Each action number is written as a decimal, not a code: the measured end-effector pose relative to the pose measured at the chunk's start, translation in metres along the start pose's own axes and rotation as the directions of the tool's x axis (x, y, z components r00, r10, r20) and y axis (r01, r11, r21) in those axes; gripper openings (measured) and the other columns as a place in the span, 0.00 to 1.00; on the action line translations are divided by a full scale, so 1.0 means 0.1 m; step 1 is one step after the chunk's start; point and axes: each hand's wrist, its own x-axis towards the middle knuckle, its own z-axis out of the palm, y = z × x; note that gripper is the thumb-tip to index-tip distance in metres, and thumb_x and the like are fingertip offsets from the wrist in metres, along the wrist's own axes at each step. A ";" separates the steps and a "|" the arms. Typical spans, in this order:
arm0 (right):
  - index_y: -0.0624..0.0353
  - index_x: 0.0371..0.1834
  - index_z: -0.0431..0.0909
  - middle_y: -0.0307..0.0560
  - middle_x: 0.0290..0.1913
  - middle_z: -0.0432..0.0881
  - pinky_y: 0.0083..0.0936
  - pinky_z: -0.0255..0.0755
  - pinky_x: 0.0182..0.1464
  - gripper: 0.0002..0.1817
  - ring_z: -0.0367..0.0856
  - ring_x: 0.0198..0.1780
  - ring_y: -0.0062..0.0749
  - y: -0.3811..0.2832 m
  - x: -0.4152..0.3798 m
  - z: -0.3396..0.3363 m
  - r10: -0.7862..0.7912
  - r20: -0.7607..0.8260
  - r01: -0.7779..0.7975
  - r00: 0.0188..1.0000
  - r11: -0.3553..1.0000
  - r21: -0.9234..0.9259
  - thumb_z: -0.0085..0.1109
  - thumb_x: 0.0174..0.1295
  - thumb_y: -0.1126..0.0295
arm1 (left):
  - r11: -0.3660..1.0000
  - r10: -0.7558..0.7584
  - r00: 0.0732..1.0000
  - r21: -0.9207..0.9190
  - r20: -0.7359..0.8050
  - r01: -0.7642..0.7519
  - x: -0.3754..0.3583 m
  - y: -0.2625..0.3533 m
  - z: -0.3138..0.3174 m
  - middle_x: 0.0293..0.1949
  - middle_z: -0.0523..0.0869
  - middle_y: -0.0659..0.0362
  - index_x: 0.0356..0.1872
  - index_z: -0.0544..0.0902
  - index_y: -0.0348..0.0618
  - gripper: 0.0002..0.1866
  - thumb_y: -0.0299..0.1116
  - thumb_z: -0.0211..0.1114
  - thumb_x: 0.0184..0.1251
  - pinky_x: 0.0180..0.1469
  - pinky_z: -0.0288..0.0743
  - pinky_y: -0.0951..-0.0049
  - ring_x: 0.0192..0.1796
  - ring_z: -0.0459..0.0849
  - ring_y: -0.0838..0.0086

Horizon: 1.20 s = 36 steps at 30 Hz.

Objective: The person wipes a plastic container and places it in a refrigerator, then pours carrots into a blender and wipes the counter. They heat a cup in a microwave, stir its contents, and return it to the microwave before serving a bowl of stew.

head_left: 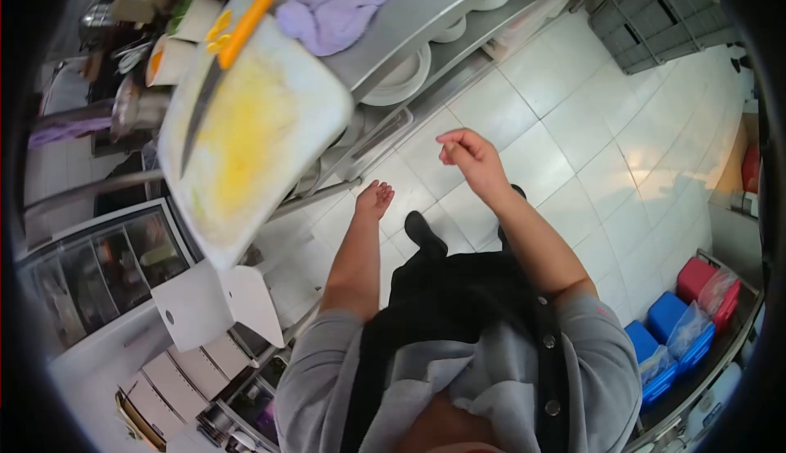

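My right hand [471, 158] hangs over the tiled floor, its fingers loosely bent and nothing visible in it. Lower and to the left, my left hand [375, 199] is held near the counter's edge, fingers slightly curled and empty. Neither hand touches anything. On the counter to the left lies a white cutting board [303, 117] with a wide yellow stain. A knife [237, 36] with an orange handle rests across it, beside small yellow pieces [219, 31]. Next to the board is a crumpled purple cloth [344, 3].
White containers [172, 60] stand behind the board. Plates [401, 76] sit on the shelf under the metal counter [434, 11]. A grey crate [663, 15] is at upper right. Blue bins [684, 322] and a red bin [708, 285] are at lower right.
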 end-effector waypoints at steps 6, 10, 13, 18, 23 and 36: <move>0.61 0.50 0.77 0.39 0.39 0.80 0.21 0.72 0.51 0.11 0.77 0.44 0.21 0.28 0.26 -0.26 -0.013 0.133 0.009 0.991 1.000 0.030 0.47 0.69 0.74 | 0.958 0.068 0.988 -0.269 -0.136 -0.102 1.24 -0.30 0.45 0.35 0.78 0.56 0.39 0.72 0.40 0.04 0.29 0.53 0.67 0.47 0.77 0.60 0.38 0.79 0.65; 0.62 0.50 0.77 0.39 0.40 0.80 0.21 0.71 0.51 0.11 0.77 0.45 0.22 0.81 0.52 -0.52 0.035 0.124 -0.027 0.992 0.997 -0.069 0.48 0.68 0.75 | 0.931 0.122 0.974 -0.319 -0.191 -0.179 1.94 -0.27 0.59 0.48 0.73 0.53 0.51 0.68 0.38 0.14 0.32 0.53 0.68 0.54 0.75 0.54 0.45 0.76 0.62; 0.62 0.51 0.76 0.40 0.40 0.80 0.20 0.70 0.51 0.12 0.76 0.44 0.21 1.37 0.65 -0.70 0.154 0.029 -0.144 0.988 0.964 -0.223 0.49 0.67 0.74 | 0.928 0.159 0.971 -0.309 -0.179 -0.209 2.32 -0.15 0.65 0.59 0.63 0.52 0.64 0.59 0.41 0.25 0.33 0.53 0.69 0.59 0.71 0.51 0.52 0.72 0.59; 0.62 0.51 0.75 0.39 0.40 0.80 0.20 0.69 0.50 0.12 0.75 0.43 0.21 1.88 0.54 -0.94 0.332 0.017 -0.324 0.943 0.930 -0.174 0.49 0.67 0.72 | 0.863 0.106 0.955 -0.452 -0.277 -0.227 3.04 -0.03 0.53 0.51 0.69 0.54 0.57 0.64 0.41 0.18 0.32 0.53 0.69 0.53 0.76 0.53 0.47 0.74 0.64; 0.62 0.50 0.75 0.39 0.39 0.80 0.20 0.69 0.50 0.11 0.74 0.43 0.21 2.06 0.40 -1.08 0.410 -0.039 -0.411 0.911 0.898 -0.155 0.48 0.68 0.72 | 0.817 0.161 0.936 -0.489 -0.314 -0.305 3.21 0.04 0.51 0.28 0.70 0.62 0.33 0.71 0.43 0.02 0.26 0.56 0.60 0.37 0.76 0.63 0.30 0.72 0.72; 0.64 0.49 0.75 0.42 0.38 0.80 0.20 0.70 0.50 0.11 0.76 0.43 0.22 1.94 -0.13 -0.89 0.443 -0.066 -0.447 0.894 0.879 -0.166 0.47 0.67 0.74 | 0.963 -0.108 0.976 -0.223 0.190 0.150 1.60 -0.76 0.23 0.35 0.83 0.56 0.34 0.77 0.42 0.14 0.24 0.57 0.40 0.36 0.74 0.64 0.35 0.82 0.63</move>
